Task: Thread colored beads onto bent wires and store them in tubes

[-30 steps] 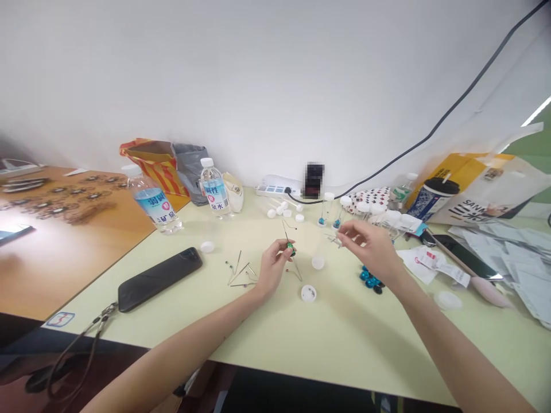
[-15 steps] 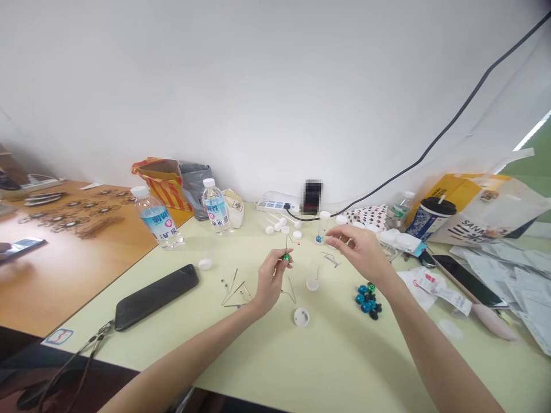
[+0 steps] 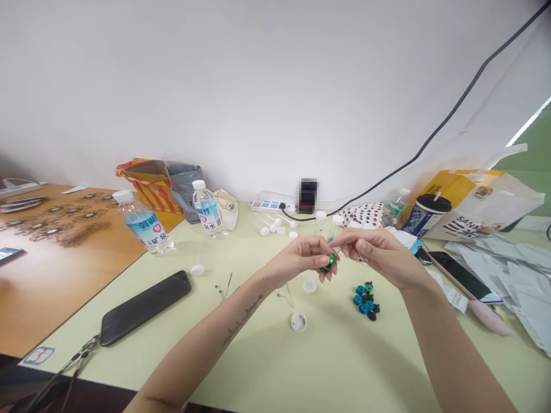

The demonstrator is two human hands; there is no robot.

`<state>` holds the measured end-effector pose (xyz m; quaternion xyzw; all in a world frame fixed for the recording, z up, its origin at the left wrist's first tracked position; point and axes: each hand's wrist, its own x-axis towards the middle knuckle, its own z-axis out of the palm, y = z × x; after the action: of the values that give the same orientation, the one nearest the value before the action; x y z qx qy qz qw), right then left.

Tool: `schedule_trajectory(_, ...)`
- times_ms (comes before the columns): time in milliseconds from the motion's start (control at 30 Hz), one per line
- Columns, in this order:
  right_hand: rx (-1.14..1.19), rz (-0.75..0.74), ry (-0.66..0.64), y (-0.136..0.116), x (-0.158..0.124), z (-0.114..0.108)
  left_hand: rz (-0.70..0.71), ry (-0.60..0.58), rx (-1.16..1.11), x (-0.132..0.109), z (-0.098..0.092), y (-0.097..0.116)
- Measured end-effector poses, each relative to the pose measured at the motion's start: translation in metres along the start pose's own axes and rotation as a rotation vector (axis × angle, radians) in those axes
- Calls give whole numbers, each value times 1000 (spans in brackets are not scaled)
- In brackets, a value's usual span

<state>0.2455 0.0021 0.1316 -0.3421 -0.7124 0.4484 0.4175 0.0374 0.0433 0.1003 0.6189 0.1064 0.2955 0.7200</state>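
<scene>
Lying nearest on the pale green table (image 3: 301, 367) are a white cap (image 3: 298, 321) and a black phone (image 3: 146, 307), with a small pile of blue, green and black beads (image 3: 365, 298) just right of the cap. Behind them, raised off the surface, the left hand (image 3: 301, 261) pinches a green bead (image 3: 329, 263) between thumb and fingertips, the bead showing at the very tips. The right hand (image 3: 381, 252) meets it there, thumb and forefinger closed on a thin metal pin (image 3: 340, 249) that slants down toward the bead; whether they touch is too small to tell. Loose pins (image 3: 226, 284) lie left of the hands. Farther back stand water bottles (image 3: 206, 209), white-capped vials (image 3: 321, 221) and a power strip (image 3: 269, 204)
</scene>
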Motion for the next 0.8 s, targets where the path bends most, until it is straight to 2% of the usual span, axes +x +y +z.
schedule_trajectory(100,-63,-21,-24,1,3,-3,-49,-7,-41,-2,-5,-6)
schedule_trajectory(200,-131,-52,27,1,8,3,17,76,-2,-3,-8,-10)
schedule_trajectory(300,-101,-99,51,3,13,10,83,144,124,-2,-9,-12)
schedule_trajectory(467,-76,-77,177,14,19,17,278,473,558,-6,-17,-31)
schedule_trajectory(633,-156,7,204,28,25,22,132,444,624,-18,-18,-66)
schedule_trajectory(800,-217,47,160,39,29,28,141,470,577,-20,-11,-83)
